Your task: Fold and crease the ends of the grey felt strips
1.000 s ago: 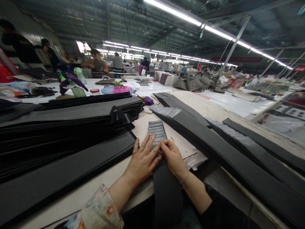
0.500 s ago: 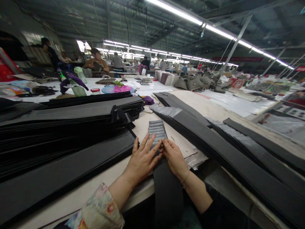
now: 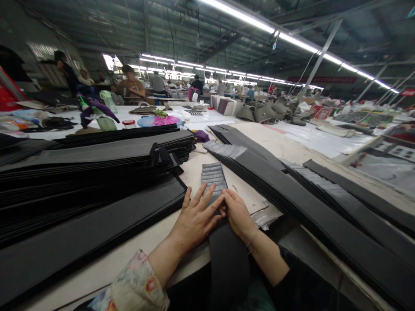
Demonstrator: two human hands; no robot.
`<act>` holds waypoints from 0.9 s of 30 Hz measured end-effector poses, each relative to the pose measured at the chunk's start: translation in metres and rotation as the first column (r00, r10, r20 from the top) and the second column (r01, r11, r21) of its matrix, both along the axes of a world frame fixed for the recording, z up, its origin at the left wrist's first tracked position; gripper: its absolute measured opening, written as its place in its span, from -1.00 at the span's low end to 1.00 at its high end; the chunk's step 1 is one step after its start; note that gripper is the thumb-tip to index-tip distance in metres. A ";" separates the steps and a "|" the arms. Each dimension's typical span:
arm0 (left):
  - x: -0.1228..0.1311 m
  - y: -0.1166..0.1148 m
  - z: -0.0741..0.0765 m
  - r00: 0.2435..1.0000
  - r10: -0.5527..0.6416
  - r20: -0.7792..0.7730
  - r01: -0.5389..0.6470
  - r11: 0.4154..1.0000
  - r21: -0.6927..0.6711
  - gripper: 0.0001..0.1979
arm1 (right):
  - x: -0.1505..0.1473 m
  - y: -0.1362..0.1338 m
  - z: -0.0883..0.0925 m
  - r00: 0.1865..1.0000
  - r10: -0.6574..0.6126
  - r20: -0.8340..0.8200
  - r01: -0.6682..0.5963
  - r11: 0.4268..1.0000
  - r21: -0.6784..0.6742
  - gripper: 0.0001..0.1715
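Note:
A long dark grey strip [image 3: 228, 259] hangs over the table's near edge, its far end made of overlapping, stepped grey ends [image 3: 214, 173]. My left hand [image 3: 194, 218] lies across the strip just below those steps, fingers spread. At the strip's right edge my right hand [image 3: 239, 218] has thumb and fingers pinched together, close to the left fingertips. What exactly sits in that pinch is partly hidden, but it appears to be the strip's edge. Right of my hands lies a fanned stack of similar strips [image 3: 279, 185], its far ends stepped too.
Thick piles of black and grey strips [image 3: 97, 155] cover the left of the table. Further right is another fanned stack [image 3: 324, 185]. Behind stand a blue plate with a pink item [image 3: 167, 120], a red-lidded jar [image 3: 129, 124] and grey bags [image 3: 264, 113]. Several people work further back.
My right hand has shifted very slightly up and right along the strip's edge. The left hand has slid slightly downward, still spread on the strip.

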State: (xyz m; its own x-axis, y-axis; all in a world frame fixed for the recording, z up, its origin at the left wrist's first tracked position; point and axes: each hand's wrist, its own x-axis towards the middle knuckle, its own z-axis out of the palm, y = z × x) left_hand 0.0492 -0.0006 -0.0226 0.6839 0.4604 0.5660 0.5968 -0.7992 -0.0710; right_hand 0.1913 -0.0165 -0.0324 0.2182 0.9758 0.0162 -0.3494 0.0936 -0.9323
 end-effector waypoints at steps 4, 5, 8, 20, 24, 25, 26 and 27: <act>0.000 0.001 -0.001 1.000 0.010 0.018 -0.010 1.000 0.014 -0.51 | 0.000 -0.001 0.003 0.998 -0.020 -0.066 0.020 1.000 0.008 -0.63; 0.000 0.001 -0.001 1.000 0.017 0.026 -0.017 1.000 0.016 -0.51 | 0.000 -0.002 0.004 0.996 -0.024 -0.087 0.025 1.000 0.010 -0.63; 0.001 0.002 -0.001 0.998 0.047 0.038 -0.047 0.999 0.016 -0.52 | 0.001 -0.003 0.006 0.991 -0.016 -0.130 0.019 1.000 0.017 -0.63; 0.004 0.000 -0.006 0.999 0.026 0.044 -0.025 1.000 -0.017 -0.51 | 0.002 -0.001 0.000 0.999 -0.050 0.003 0.050 0.998 0.038 -0.66; 0.003 -0.001 -0.007 0.999 -0.025 0.044 0.031 0.990 -0.141 -0.51 | 0.003 0.000 -0.002 0.999 -0.039 0.037 0.037 0.999 0.038 -0.65; 0.003 -0.001 -0.006 0.997 -0.042 0.065 0.054 0.979 -0.195 -0.51 | 0.003 -0.001 -0.002 0.998 -0.035 0.045 0.033 0.999 0.036 -0.64; 0.003 0.000 -0.006 0.992 -0.062 0.106 0.088 0.962 -0.260 -0.52 | 0.002 -0.001 -0.002 0.998 -0.031 0.059 0.028 0.999 0.036 -0.64; 0.003 0.001 -0.005 0.982 -0.084 0.170 0.138 0.933 -0.334 -0.52 | 0.002 -0.001 -0.001 0.996 -0.026 0.080 0.024 0.999 0.035 -0.64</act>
State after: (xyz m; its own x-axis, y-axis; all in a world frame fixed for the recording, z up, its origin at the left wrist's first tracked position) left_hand 0.0519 -0.0001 -0.0276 0.6613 0.5704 0.4872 0.4850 -0.8206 0.3023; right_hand 0.1929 -0.0179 -0.0335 0.2391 0.9686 0.0681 -0.2703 0.1338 -0.9534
